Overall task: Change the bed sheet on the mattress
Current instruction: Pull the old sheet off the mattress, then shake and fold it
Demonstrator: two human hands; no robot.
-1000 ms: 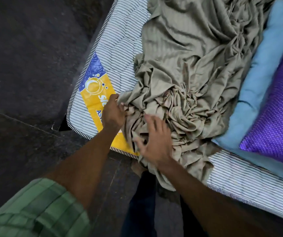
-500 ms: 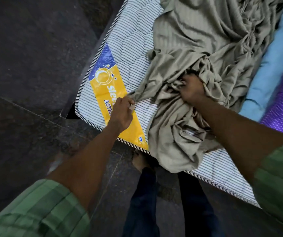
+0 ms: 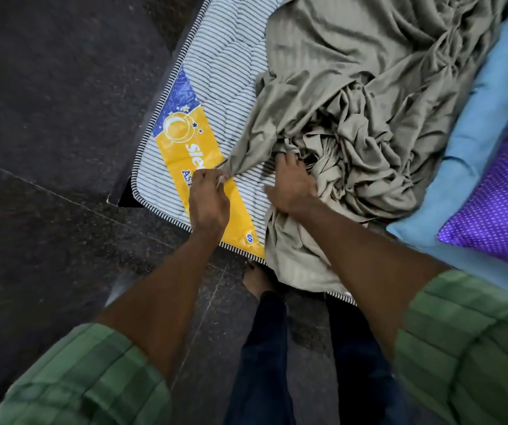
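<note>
Nearest thing that matters is the left hand (image 3: 209, 201), sitting over the yellow label (image 3: 199, 167) on the near-left corner of the mattress (image 3: 215, 53). Its fingers (image 3: 212, 176) are pinched tight on one corner of the olive bed sheet (image 3: 353, 96), and that corner is drawn out into a taut little tail. So the sheet lies up and to the right of the pinch, running away from the mattress corner toward the heap.

Just to the right, the right hand (image 3: 292, 187) is on the near edge of the bunched pile. Its fingers look fairly spread and pressed into the folds rather than closed round anything (the tips are buried in the cloth, so I can't be sure there's no grab going on underneath).

Past both hands the sheet is one big crumpled mass covering the middle of the mattress, with one flap hanging off the near edge by the person's legs. Its long run goes from that near edge out to the far right.

Further right are a light blue pillow (image 3: 488, 124) and a purple dotted pillow (image 3: 501, 207), touching the heap.

My guess: the left hand is closer to the free corner, so it leads the next pull, probably outward over the mattress corner.
</note>
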